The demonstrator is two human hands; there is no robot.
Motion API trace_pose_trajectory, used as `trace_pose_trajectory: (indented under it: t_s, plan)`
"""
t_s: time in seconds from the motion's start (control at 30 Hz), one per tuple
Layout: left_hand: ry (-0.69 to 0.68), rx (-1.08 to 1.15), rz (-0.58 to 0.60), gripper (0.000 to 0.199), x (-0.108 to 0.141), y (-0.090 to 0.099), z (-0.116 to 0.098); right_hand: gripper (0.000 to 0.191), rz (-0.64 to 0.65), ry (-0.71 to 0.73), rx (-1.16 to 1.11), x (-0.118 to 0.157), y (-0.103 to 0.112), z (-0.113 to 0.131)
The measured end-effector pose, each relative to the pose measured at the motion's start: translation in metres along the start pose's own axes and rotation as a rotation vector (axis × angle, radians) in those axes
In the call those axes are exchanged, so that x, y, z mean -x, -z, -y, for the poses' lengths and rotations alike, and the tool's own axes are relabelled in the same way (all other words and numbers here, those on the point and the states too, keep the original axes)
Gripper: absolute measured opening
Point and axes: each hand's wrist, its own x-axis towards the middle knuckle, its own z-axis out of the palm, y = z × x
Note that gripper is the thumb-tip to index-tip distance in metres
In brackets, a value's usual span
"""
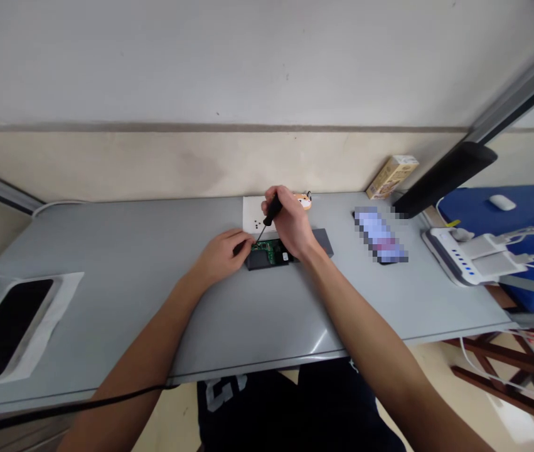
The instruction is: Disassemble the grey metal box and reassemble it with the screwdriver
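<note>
A small black device with an exposed green circuit board [270, 252] lies on the grey table. My right hand [290, 220] is closed round the handle of a black screwdriver [273, 210], whose thin shaft slants down to the left end of the board. My left hand [226, 253] is at the device's left edge, its fingers curled against it; a dark part shows between the fingers, too small to name. Behind the device is a white sheet [250, 208] with several tiny dark screws. A grey flat piece [323, 242] lies partly behind my right wrist.
On the table [154, 245], a phone [382, 235], a carton [391, 177] and a white power strip [469, 257] with cables stand to the right. A black tablet-like object [7, 326] lies at the left. An orange-white item [304, 201] sits behind my right hand.
</note>
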Motion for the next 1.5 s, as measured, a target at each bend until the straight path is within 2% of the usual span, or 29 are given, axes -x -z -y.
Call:
trace_pose_trajectory:
  t_s: [0.17,0.27,0.43,0.6,0.77,0.9,1.03,1.2,1.33,1.5]
  plan:
    - [0.01,-0.013,0.002,0.027,0.0,-0.0001,-0.0011,0.054,-0.038,-0.02,0.104,0.0018,0.0026,-0.003]
    - [0.015,-0.018,0.006,0.029,-0.0003,0.0003,-0.0018,0.052,-0.044,0.007,0.175,0.0032,-0.0004,-0.0018]
    - [0.013,-0.003,0.012,0.028,-0.0011,0.0006,-0.0013,0.05,0.013,-0.024,0.04,0.0013,-0.001,0.0028]
    - [0.008,-0.005,0.005,0.027,-0.001,-0.0001,-0.0001,0.039,0.035,-0.063,0.026,0.0006,0.0032,0.002]
    - [0.011,-0.02,0.006,0.026,-0.0003,-0.0003,0.0004,0.054,-0.039,-0.019,0.117,0.0027,-0.0002,-0.0019]
    - [0.017,-0.019,0.01,0.027,-0.0006,-0.0006,0.0011,0.052,-0.072,0.03,0.222,0.0027,-0.002,-0.0015]
    - [0.027,-0.016,0.017,0.027,-0.0005,-0.001,0.0021,0.061,-0.04,0.002,0.14,0.0002,-0.0002,0.0019]
    - [0.01,-0.011,0.002,0.027,-0.0002,-0.0013,0.0027,0.042,-0.002,-0.018,0.054,-0.0009,0.0039,-0.0003]
    - [-0.007,-0.014,-0.003,0.027,-0.0007,-0.0009,0.0018,0.051,0.008,-0.025,0.076,0.0009,0.002,-0.0053]
    - [-0.003,-0.007,0.008,0.028,-0.0012,0.0,0.0013,0.052,-0.019,-0.017,0.096,0.0006,-0.003,-0.0046]
